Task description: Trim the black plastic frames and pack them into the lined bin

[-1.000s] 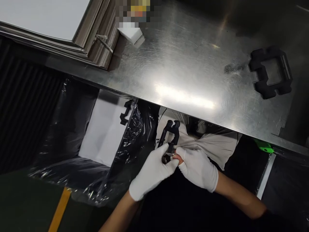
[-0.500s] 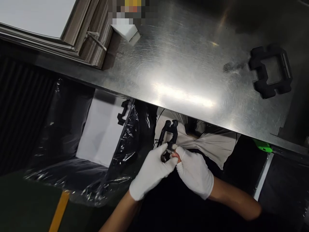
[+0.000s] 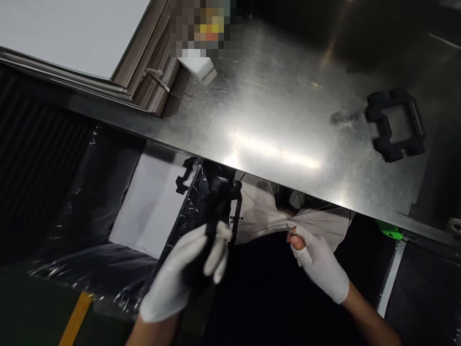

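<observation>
My left hand (image 3: pixel 183 269), in a white glove, grips a black frame-like part (image 3: pixel 236 206) that is blurred by motion. The frame stands up beyond the fingers, partly hidden by them. Apart from it, my right hand (image 3: pixel 319 259) is closed in a pinch, its glove leaving the thumb and a fingertip bare. Between those tips is a small pointed, blade-like piece (image 3: pixel 290 228), too small to make out fully. A similar black frame (image 3: pixel 396 125) lies on the metal table at the right. Another black frame (image 3: pixel 185 177) is inside the plastic-lined box, against its right wall.
The metal table (image 3: pixel 281 105) crosses the view above my hands. A stack of grey-white boards (image 3: pixel 147 91) and a small white block (image 3: pixel 198 65) stand on it. The lined box (image 3: pixel 86 259) is at left below the edge; a green-handled thing (image 3: pixel 391 230) is at right.
My hands have come apart. The left hand has moved left with the black frame, toward the lined box; the right hand has moved right with the small piece. The view has shifted slightly.
</observation>
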`<state>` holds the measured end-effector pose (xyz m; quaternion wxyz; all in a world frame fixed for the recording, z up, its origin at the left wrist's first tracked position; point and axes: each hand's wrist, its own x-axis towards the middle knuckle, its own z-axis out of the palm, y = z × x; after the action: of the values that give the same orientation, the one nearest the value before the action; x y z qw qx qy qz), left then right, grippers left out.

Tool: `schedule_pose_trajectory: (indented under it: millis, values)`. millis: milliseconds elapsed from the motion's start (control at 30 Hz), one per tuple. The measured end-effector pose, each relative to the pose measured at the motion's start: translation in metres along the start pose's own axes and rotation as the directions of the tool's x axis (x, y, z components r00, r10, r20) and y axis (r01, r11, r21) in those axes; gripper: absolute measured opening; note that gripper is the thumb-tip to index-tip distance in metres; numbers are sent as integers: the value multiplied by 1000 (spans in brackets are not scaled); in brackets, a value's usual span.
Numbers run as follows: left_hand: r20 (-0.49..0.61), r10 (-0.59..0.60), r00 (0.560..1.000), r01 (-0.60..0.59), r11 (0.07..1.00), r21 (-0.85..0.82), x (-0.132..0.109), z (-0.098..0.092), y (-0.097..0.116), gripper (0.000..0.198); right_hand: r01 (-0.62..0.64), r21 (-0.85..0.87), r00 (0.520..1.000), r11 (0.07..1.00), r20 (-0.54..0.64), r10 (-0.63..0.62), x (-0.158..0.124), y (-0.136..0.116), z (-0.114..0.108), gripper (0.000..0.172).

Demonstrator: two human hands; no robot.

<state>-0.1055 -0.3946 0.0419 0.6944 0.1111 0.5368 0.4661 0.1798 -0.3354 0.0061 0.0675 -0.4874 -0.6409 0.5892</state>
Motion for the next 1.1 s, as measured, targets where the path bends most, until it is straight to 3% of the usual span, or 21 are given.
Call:
schedule_pose_trajectory:
  millis: [133, 267, 367, 433, 533, 700, 833, 1000, 1100]
  values:
    - [155, 60, 986, -42, 992, -118, 14, 13, 52, 35, -85, -9, 974, 996, -211, 81, -6, -4, -47, 43]
    - [346, 88, 934, -87, 996, -18, 70, 49, 91, 35, -99, -244, 902, 965, -431, -17, 22, -27, -92, 44]
    - [400, 37, 916, -72, 995, 74, 117, 72, 98, 39, -116, -330, 904, 937, -426, -39, 54, -37, -111, 34]
    - [392, -3, 920, -53, 990, 131, 140, 82, 96, 41, -107, -416, 925, 903, -375, -63, 74, -40, -112, 29]
    - [359, -48, 932, -29, 978, 207, 155, 89, 89, 42, -48, -603, 953, 797, -266, -144, 94, -46, -99, 33]
    - [389, -65, 919, -19, 978, 210, 155, 90, 81, 41, 18, -801, 984, 598, -94, -155, 105, -56, -68, 32]
    - [376, -48, 926, -31, 979, 201, 151, 96, 80, 44, 39, -893, 956, 449, -98, -278, 101, -50, -60, 39]
    - [345, -87, 934, 13, 977, 212, 145, 107, 79, 41, -16, -881, 961, 472, -143, -235, 104, -47, -63, 37]
    - [341, -95, 935, 22, 977, 212, 143, 109, 79, 41, -26, -798, 964, 602, -179, -196, 108, -46, -65, 40]
